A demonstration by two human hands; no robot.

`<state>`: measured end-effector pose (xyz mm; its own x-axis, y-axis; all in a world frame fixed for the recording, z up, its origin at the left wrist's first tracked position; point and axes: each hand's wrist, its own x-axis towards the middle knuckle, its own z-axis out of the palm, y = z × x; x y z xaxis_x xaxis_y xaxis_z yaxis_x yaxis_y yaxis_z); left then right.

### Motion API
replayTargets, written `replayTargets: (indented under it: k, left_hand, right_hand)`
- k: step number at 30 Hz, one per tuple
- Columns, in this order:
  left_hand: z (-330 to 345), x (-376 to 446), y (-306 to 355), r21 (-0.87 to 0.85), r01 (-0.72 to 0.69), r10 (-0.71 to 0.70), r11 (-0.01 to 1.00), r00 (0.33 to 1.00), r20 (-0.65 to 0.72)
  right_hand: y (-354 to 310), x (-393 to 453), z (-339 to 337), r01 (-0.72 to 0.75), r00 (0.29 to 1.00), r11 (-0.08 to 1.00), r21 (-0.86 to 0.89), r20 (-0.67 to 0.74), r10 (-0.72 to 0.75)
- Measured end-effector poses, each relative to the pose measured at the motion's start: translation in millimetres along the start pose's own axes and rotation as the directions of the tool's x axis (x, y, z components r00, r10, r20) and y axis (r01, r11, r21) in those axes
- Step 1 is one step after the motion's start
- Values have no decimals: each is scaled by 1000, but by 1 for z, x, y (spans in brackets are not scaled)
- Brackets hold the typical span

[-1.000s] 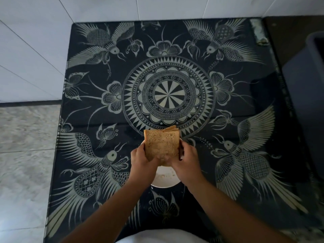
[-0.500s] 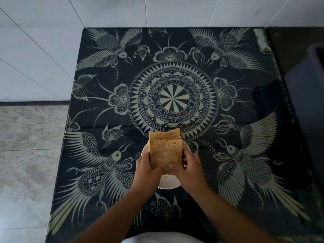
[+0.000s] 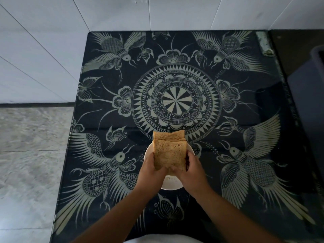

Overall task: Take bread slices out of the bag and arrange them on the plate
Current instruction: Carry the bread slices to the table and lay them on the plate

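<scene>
A stack of brown bread slices (image 3: 169, 151) is held between both hands just over a small white plate (image 3: 171, 185). My left hand (image 3: 151, 169) grips the stack's left side and lower corner. My right hand (image 3: 190, 171) grips its right side and bottom edge. The slices fan slightly, with one or two back slices peeking out at the top. Most of the plate is hidden under the hands and bread. No bag is in view.
The plate sits near the front of a black table (image 3: 263, 120) printed with pale birds, flowers and a round centre pattern. White tiled wall stands behind and left, grey floor tiles to the left. A dark grey bin (image 3: 312, 102) stands at the right edge.
The bread stack and both hands have come down closer to the plate, and the slices have tilted flatter and fanned a little. The camera view shifted slightly.
</scene>
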<state>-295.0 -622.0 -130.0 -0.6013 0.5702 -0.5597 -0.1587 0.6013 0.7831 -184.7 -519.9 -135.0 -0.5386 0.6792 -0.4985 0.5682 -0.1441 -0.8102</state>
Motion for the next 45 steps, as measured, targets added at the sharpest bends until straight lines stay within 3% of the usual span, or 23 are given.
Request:
replayTargets:
  k: [7, 26, 45]
  left_hand:
    - [2, -6, -8, 97, 17, -9, 995, 996, -85]
    - [-4, -38, -22, 131, -24, 19, 991, 999, 44]
    - [-2, -36, -24, 173, 26, -34, 985, 998, 44]
  right_hand:
    - [7, -8, 2, 4, 996, 999, -51, -91, -9]
    - [12, -39, 7, 12, 995, 999, -47, -98, -16]
    - [15, -37, 6, 6, 993, 997, -75, -120, -15]
